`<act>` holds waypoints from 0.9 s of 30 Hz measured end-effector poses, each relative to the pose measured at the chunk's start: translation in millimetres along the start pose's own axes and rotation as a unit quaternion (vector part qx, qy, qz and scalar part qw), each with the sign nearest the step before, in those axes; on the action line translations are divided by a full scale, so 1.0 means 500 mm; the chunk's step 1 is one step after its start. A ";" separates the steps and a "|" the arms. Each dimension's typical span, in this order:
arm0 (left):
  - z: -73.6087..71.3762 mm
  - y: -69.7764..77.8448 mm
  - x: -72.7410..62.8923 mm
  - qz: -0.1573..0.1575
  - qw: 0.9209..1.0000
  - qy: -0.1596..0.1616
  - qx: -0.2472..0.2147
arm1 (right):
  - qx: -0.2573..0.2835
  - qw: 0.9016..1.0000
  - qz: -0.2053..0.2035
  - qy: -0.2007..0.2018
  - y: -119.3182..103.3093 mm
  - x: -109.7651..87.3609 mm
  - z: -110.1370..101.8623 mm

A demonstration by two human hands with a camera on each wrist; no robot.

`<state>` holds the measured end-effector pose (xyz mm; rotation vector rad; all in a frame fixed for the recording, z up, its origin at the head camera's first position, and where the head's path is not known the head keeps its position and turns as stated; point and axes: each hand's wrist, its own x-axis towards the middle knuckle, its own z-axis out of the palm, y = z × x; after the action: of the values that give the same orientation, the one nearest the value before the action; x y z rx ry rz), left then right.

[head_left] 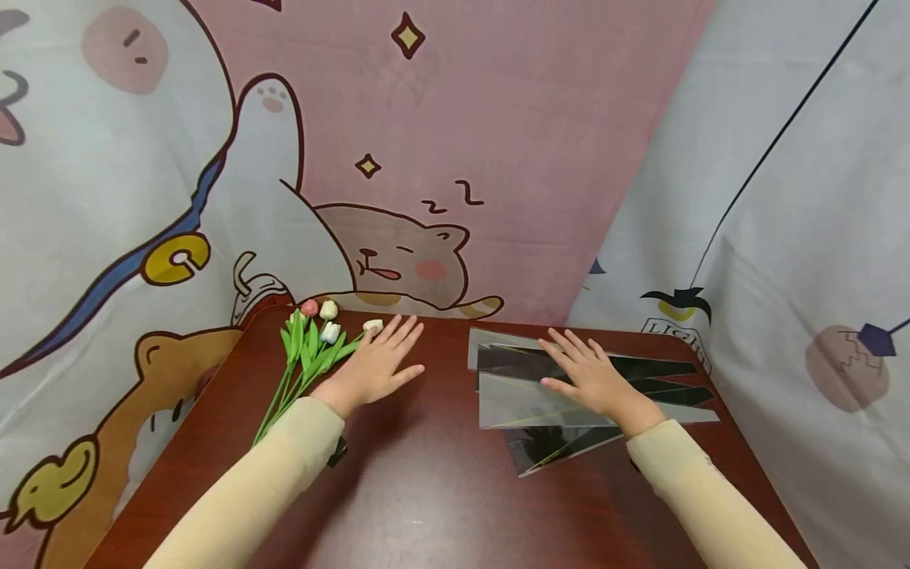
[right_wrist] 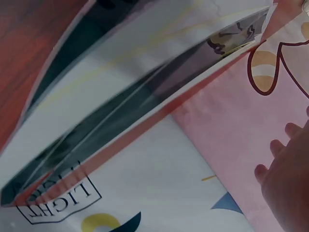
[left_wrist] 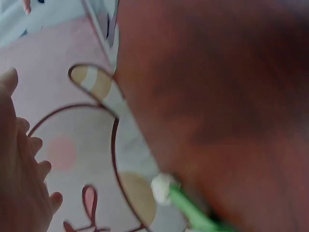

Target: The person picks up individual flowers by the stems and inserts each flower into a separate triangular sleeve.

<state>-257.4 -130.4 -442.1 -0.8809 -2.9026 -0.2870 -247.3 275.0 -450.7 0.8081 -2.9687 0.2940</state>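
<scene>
Both grips [head_left: 374,368] [head_left: 590,379] spread, tulips [head_left: 310,348] near left, clear sleeves [head_left: 515,403] near right, pink bloom [head_left: 309,307] in head view only

I have both arms [head_left: 242,498] stretched forward from the lower edge of the head view, covered by pale sleeves [head_left: 704,490] down to the wrists [head_left: 336,397]. My left hand [head_left: 373,367] angles up and to the right, fingers extended and spread, thumb out to the right. My right hand [head_left: 592,379] leans up and left, fingers likewise straight and fanned, thumb pointing left. I see the backs of both; each wrist camera gives me only part of its hand.
</scene>
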 end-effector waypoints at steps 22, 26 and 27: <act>0.181 0.226 0.042 -0.211 0.864 0.006 -0.456 | 0.047 0.997 0.027 -0.053 -0.045 -0.028 0.094; 0.192 0.255 0.050 -0.286 0.791 0.008 -0.540 | 0.045 0.998 0.033 -0.042 -0.068 -0.015 0.112; 0.194 0.259 0.054 -0.301 0.774 0.013 -0.557 | 0.041 0.998 0.033 -0.037 -0.075 -0.011 0.117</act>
<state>-210.8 10.1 -513.2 0.1293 -2.6627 -2.1473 -223.6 234.6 -502.1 0.7443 -3.0764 0.3987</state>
